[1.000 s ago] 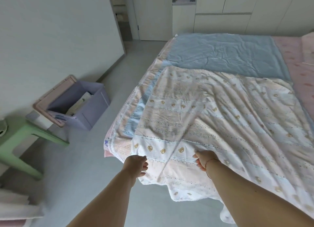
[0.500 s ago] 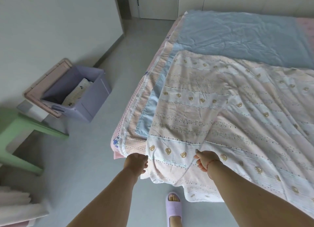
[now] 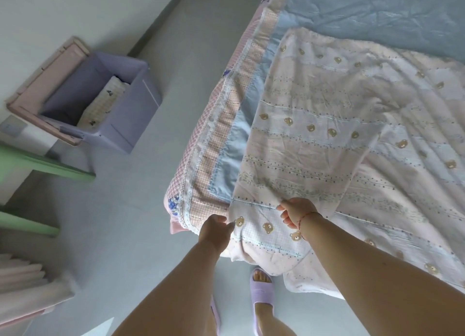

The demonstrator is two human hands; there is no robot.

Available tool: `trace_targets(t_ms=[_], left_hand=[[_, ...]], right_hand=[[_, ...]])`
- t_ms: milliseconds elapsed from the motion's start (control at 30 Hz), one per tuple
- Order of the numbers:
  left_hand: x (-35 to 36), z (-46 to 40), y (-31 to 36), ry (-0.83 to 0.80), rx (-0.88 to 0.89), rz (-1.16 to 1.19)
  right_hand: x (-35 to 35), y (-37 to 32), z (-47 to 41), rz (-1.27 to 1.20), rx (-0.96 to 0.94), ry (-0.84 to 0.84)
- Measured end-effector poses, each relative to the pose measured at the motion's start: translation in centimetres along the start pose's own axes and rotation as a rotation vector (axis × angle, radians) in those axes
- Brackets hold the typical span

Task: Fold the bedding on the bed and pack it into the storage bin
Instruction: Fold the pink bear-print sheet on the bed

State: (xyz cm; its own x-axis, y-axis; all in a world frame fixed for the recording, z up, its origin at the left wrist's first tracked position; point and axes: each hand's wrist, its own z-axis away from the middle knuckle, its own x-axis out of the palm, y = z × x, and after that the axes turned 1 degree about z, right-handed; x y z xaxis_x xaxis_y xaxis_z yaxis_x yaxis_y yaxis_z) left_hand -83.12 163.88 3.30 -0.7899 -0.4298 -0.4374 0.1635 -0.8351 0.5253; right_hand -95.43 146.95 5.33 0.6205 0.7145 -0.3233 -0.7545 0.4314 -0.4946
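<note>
A pale bear-print blanket (image 3: 327,139) lies spread over the bed, its near edge hanging off the foot. My left hand (image 3: 214,228) pinches the blanket's near left corner at the bed's edge. My right hand (image 3: 297,211) grips a fold of the same blanket a little to the right. Under it lie a blue sheet (image 3: 377,11) and a pink checked cover with lace trim (image 3: 201,164). The purple storage bin (image 3: 136,104) stands open on the floor to the left, with a folded checked cloth (image 3: 103,104) inside.
The bin's pink lid (image 3: 47,76) leans against the wall behind it. A green table (image 3: 37,162) stands at the left, with folded pale fabric (image 3: 25,290) below it. My feet in purple slippers (image 3: 261,300) stand on the grey floor at the bed's foot.
The view has tilted down and closer to the bed's corner. Both hands keep their hold on the blanket's near edge, which has been drawn slightly toward me.
</note>
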Motion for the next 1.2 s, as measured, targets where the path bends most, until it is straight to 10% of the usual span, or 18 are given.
trace_targets(t_ms=[733,1200], left_hand=[[-1.2,-3.7,-1.9,-0.055,0.365,0.111],[-0.9,-3.8,-0.5,-0.54,0.363,-0.057]], right_hand=[[5.9,-2.4,-2.5,-0.216,-0.107,0.161],[7.7,-4.6,-3.0,-0.134,-0.151,0.061]])
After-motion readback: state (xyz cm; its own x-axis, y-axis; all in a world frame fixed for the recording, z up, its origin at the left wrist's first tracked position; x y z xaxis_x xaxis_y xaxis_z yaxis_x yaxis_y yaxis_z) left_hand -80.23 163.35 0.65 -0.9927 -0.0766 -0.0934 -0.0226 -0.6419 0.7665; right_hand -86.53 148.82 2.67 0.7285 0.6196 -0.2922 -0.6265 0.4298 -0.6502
